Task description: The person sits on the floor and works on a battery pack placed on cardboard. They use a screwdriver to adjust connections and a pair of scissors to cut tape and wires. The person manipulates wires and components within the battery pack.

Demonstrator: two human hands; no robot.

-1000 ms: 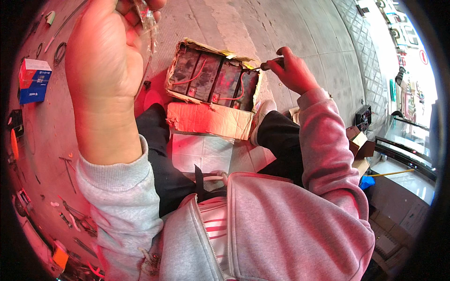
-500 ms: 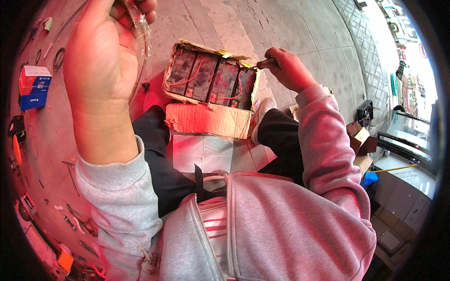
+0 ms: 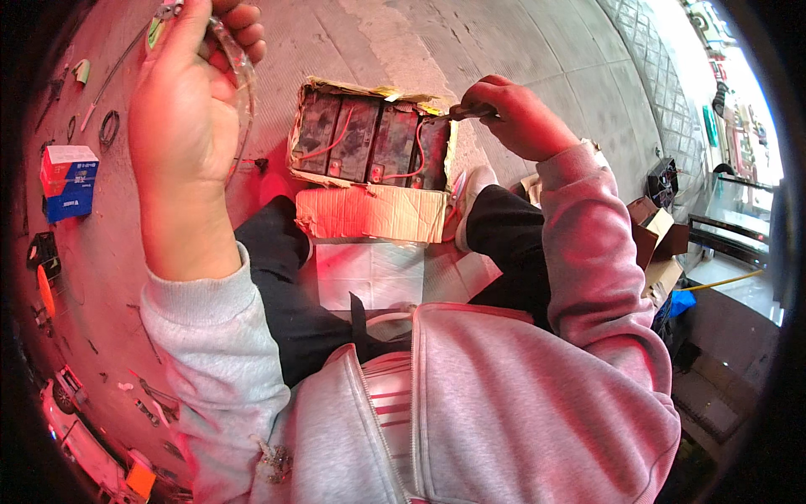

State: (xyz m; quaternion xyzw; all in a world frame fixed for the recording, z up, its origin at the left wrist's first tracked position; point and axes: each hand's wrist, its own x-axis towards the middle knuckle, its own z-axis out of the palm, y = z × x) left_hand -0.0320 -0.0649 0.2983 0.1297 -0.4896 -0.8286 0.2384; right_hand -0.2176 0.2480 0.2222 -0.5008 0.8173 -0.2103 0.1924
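In front of me, between my feet, is a worn cardboard box [image 3: 374,215] with its front flap folded down. Several dark, dusty block batteries [image 3: 393,143] sit side by side in it, with short red wires [image 3: 421,149] running across their tops. My right hand [image 3: 527,122] is closed round a small dark tool [image 3: 472,112], whose tip reaches the box's far right corner; its exact kind is unclear. Raised at the upper left, my left hand [image 3: 186,113] has curled fingers round a shiny clear plastic strip [image 3: 242,71] that hangs past the palm.
A blue, red and white carton [image 3: 69,186] stands on the floor at the left, near a coiled cable [image 3: 109,128]. Scattered tools lie at the lower left. On the right are open cardboard boxes [image 3: 663,239], a black fan-like unit [image 3: 662,183] and a glass case [image 3: 739,210].
My right hand has moved slightly left and the tool now overlaps the box's corner. My left hand has shifted slightly, still gripping the plastic strip. The whole view has also moved a little.
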